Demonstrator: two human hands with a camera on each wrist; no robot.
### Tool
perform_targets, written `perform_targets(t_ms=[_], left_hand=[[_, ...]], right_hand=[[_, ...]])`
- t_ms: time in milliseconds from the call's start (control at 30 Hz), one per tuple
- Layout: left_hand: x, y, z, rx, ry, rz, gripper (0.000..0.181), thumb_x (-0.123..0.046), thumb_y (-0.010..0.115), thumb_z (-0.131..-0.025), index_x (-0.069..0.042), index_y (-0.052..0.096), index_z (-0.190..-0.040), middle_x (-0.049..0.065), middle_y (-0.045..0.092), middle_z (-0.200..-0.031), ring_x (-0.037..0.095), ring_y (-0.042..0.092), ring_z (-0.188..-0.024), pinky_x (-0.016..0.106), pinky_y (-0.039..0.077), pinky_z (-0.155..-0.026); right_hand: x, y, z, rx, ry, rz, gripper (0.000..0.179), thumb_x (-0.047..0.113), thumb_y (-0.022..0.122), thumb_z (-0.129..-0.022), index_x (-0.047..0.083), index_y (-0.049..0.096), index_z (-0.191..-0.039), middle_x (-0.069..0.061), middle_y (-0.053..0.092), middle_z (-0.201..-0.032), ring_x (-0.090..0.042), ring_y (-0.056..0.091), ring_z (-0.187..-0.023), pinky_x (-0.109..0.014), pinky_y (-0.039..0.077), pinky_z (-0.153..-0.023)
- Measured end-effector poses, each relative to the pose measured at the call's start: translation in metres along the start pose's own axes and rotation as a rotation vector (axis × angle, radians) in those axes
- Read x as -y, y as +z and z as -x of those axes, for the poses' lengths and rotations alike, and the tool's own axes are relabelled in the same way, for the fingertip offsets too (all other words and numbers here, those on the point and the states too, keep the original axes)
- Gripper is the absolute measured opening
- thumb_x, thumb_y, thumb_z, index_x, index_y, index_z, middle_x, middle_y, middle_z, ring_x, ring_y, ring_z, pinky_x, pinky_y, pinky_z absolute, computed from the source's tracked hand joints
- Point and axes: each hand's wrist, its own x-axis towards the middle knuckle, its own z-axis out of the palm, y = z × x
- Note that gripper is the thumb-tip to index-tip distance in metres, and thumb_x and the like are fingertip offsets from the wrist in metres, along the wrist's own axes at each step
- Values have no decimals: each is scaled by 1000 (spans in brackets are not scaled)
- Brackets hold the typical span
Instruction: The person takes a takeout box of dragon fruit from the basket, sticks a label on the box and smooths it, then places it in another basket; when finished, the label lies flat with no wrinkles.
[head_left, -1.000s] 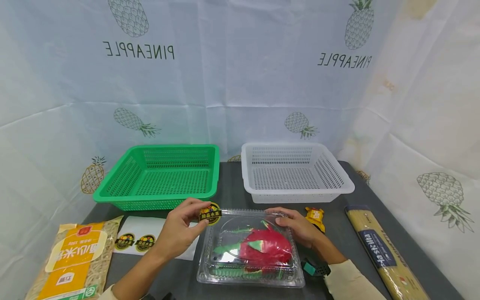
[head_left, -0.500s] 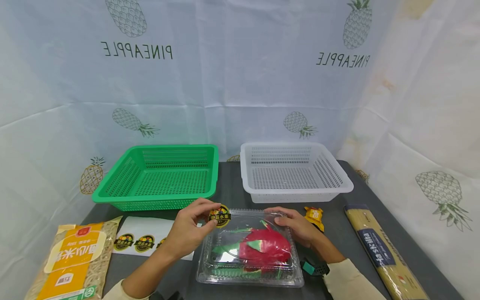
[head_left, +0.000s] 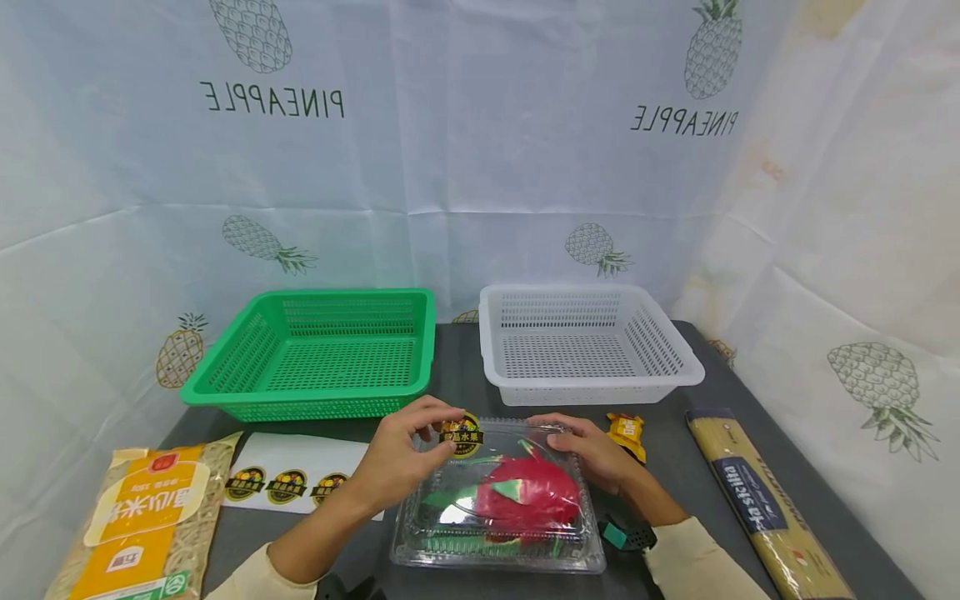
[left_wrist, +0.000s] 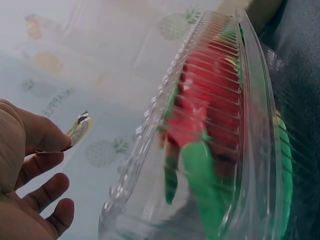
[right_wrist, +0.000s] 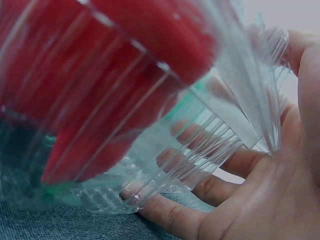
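Note:
My left hand (head_left: pixel 408 454) pinches a round black-and-gold sticker (head_left: pixel 463 435) between thumb and forefinger. In the head view the sticker overlaps the back left corner of a clear plastic clamshell box (head_left: pixel 420 546); in the left wrist view it hangs apart from the lid. Inside the closed box lies a red dragon fruit (head_left: pixel 528 496) with green tips. My right hand (head_left: pixel 596 454) grips the box's back right corner, thumb on the lid. Its other fingers (right_wrist: pixel 170 215) curl round the far side, seen through the ribbed plastic in the right wrist view.
A white sheet (head_left: pixel 300 450) with several matching stickers lies left, beside a noodle bag (head_left: pixel 146 521). Behind stand a green basket (head_left: pixel 315 408) and a white basket (head_left: pixel 592 392). To the right are a small yellow packet (head_left: pixel 626 433) and a spaghetti pack (head_left: pixel 757 492).
My left hand has moved right with the sticker, from the box's left edge to over its back left corner. More of the sticker sheet shows. My right hand and the box stay put.

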Motion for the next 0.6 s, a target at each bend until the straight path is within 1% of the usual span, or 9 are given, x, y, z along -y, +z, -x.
perform_targets(t_ms=[133, 300, 433, 600], left_hand=[[-2, 5, -3, 37, -3, 7, 34, 5, 70, -82, -7, 71, -115, -5, 62, -107, 19, 53, -88, 35, 44, -72], [-1, 12, -6, 74, -9, 11, 33, 4, 70, -83, -6, 71, -114, -3, 62, -107, 24, 53, -92, 40, 44, -73], [0, 17, -8, 96, -14, 3, 31, 3, 71, -82, -7, 72, -112, -5, 62, -107, 23, 51, -96, 41, 43, -73], [2, 22, -10, 119, -2, -17, 34, 3, 71, -81, -9, 72, -113, -8, 63, -106, 21, 50, -97, 41, 42, -74]], right_hand=[[0, 0, 0, 0, 0, 5, 44, 14, 48, -100, -8, 43, -138, -22, 57, -124, -37, 62, -104, -53, 50, -81], [0, 0, -1, 2, 1, 2, 45, 14, 48, -100, -9, 42, -138, -21, 57, -124, -37, 62, -104, -52, 50, -81], [0, 0, -1, 1, 4, 5, 45, 14, 48, -100, -9, 42, -138, -20, 58, -124, -37, 62, -104, -53, 50, -81], [0, -1, 0, 9, -4, 3, 44, 13, 47, -101, -9, 42, -138, -20, 58, -124, -38, 62, -104, -53, 50, -81]])
